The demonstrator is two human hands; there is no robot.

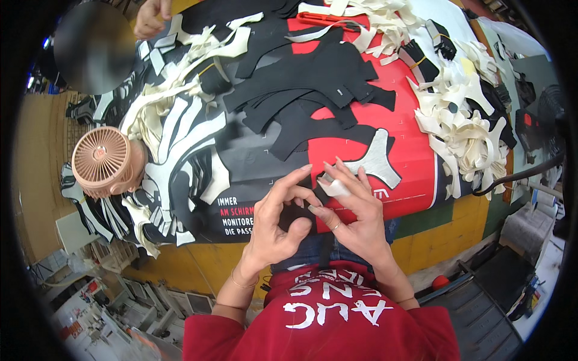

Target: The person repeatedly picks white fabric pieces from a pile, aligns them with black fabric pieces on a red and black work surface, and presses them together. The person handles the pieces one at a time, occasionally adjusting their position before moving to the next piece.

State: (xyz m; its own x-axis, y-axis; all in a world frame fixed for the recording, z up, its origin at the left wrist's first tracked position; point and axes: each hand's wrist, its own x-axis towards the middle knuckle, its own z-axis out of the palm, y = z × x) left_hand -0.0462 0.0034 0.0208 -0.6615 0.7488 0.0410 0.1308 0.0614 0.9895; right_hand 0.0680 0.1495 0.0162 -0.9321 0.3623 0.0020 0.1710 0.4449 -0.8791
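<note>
Black-and-red printed sheeting (pixel 415 162) is covering the worktable. At left, a pink fan (pixel 101 159) is standing beside grey-and-black fabric strips (pixel 162 180). At the near edge, the left hand (pixel 280 213) is curling its fingers close to a dark piece (pixel 289 215); beyond, black fabric cutouts (pixel 301 75) are overlapping. Facing it, the right hand (pixel 358 207) is bending its fingers; whether either is gripping the piece, I cannot tell. Just beyond, a light-grey cutout (pixel 378 157) is lying, with cream offcuts (pixel 466 135) heaping farther right.

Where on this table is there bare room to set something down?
Bare red cover lies between the grey Y-shaped piece and the white scraps at right; bare dark cover lies between the black pieces and the white strips at left. Both sides are crowded.
</note>
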